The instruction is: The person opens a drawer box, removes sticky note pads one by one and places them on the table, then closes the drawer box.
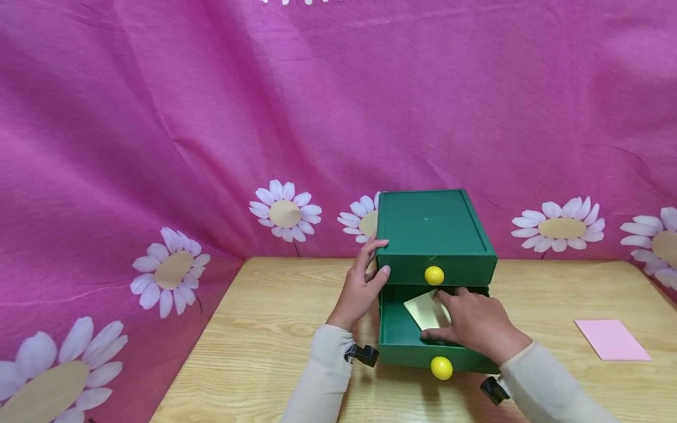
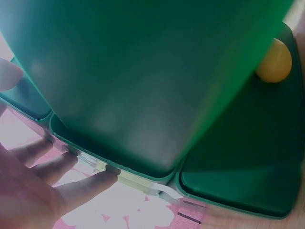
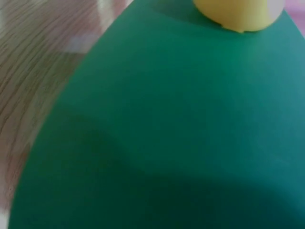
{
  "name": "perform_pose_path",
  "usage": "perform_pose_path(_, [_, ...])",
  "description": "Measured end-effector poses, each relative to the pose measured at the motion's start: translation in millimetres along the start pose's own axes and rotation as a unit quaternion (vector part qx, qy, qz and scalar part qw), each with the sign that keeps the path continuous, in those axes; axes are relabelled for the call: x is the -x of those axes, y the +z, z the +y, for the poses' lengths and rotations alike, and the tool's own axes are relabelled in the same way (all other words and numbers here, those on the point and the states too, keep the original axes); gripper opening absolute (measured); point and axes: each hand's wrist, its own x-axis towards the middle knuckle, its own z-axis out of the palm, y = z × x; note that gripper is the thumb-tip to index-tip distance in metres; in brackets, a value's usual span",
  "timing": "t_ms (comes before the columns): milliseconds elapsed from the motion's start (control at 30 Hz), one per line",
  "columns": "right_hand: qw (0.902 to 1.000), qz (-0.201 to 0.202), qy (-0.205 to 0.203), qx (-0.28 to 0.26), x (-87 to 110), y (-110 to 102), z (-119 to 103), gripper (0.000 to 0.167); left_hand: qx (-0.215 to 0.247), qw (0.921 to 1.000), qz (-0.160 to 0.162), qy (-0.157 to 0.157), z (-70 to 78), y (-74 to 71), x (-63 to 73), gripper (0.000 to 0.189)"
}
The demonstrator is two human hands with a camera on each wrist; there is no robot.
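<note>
A green two-drawer box (image 1: 431,220) stands on the table, its lower drawer (image 1: 396,326) pulled out and its upper one closed. My left hand (image 1: 359,291) rests against the box's left side, thumb near the front corner. In the left wrist view its fingers (image 2: 86,191) lie fairly straight along that side. Inside the lower drawer, my right hand (image 1: 478,323) holds a pale yellow sticky note pad (image 1: 425,311) between thumb and fingers; the hand covers the pad's right part. In the right wrist view only the green drawer front (image 3: 167,105) and a yellow knob (image 3: 240,14) show.
A pink sticky note pad (image 1: 613,339) lies on the wooden table (image 1: 275,329) to the right of the box. Yellow round knobs stick out from the upper and lower drawers. Behind hangs a pink cloth (image 1: 317,117) with white daisies.
</note>
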Motion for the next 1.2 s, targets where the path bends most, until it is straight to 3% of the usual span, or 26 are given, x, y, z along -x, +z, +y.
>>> perform_pose_path(167, [1.0,0.0,-0.002,0.01,-0.2,2.3,0.3,0.079,0.002,1.0,0.0,0.002,5.7,-0.6,1.2,0.045])
perform_pose_path(467, [0.9995,0.012,-0.025,0.014,-0.3,4.7,2.5,0.077,-0.002,1.0,0.004,-0.003,2.9,0.0,1.3,0.046])
perform_pose_path(767, [0.9997,-0.003,-0.018,-0.019,0.1,0.5,1.0,0.066,-0.011,0.9999,-0.001,0.0,3.6,-0.8,0.8,0.047])
perform_pose_path(833, [0.9996,-0.002,-0.014,-0.025,0.6,0.5,0.8,0.062,-0.012,0.9999,0.001,0.003,1.4,-0.3,0.9,0.046])
perform_pose_path(1067, [0.999,0.01,-0.005,-0.042,3.6,3.7,0.8,0.049,-0.01,0.9999,0.007,-0.003,-28.4,5.0,1.8,0.048])
perform_pose_path(1200, [0.9982,0.029,-0.007,-0.053,0.1,1.9,0.9,0.043,-0.014,0.9998,0.014,0.009,-32.4,3.4,-1.9,0.047])
